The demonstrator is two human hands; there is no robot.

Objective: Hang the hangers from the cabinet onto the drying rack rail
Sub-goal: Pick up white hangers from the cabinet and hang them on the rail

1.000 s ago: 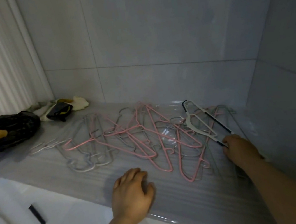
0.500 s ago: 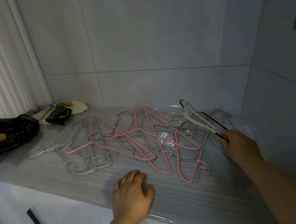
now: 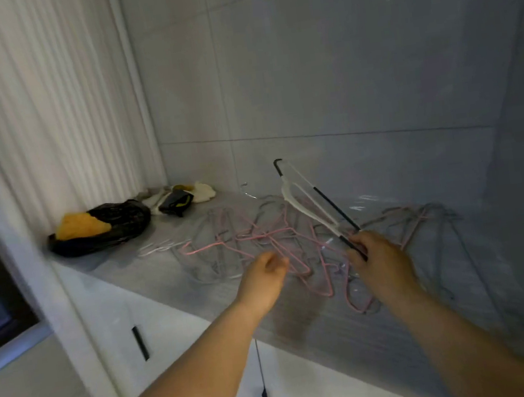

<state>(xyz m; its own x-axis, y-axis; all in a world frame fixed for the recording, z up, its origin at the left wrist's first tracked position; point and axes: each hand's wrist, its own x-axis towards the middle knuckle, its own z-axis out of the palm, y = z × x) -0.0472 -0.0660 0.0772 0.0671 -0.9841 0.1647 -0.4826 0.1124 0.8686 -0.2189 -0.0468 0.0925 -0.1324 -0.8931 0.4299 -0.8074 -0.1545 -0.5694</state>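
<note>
Two slim hangers (image 3: pixel 305 206), white plastic and black, now lifted above the grey counter (image 3: pixel 150 269), gripped by right hand (image 3: pixel 380 262); left hand (image 3: pixel 266 276) raised off counter, loosely curled, empty. Pickup judged done; hanging remains.

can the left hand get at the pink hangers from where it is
Probably yes: the left hand holds nothing and hovers right over the pink hangers, with nothing between. They lie tangled with grey hangers, so one may snag.
</note>
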